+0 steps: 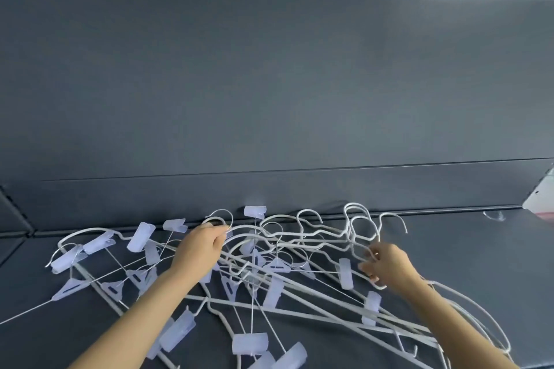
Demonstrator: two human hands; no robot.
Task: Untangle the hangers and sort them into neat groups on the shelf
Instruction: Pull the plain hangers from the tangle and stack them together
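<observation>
A tangled heap of white hangers [269, 272] lies across the dark grey shelf [467, 249]. Some are plain white wire hangers with hooks pointing toward the back wall; others are thin metal clip hangers with translucent plastic clips [250, 343]. My left hand [202, 244] reaches into the middle of the heap and grips the hook of a white hanger [220, 219]. My right hand [385, 263] is at the right side of the heap, fingers curled round the neck of another white hanger [359, 228]. Both forearms cross over the pile.
The shelf's dark back wall [269, 99] rises right behind the hooks. A small clear scrap [494, 215] lies on the shelf at far right, near a pale opening [541, 195] at the shelf's right end. Bare shelf surface shows to the right of the heap.
</observation>
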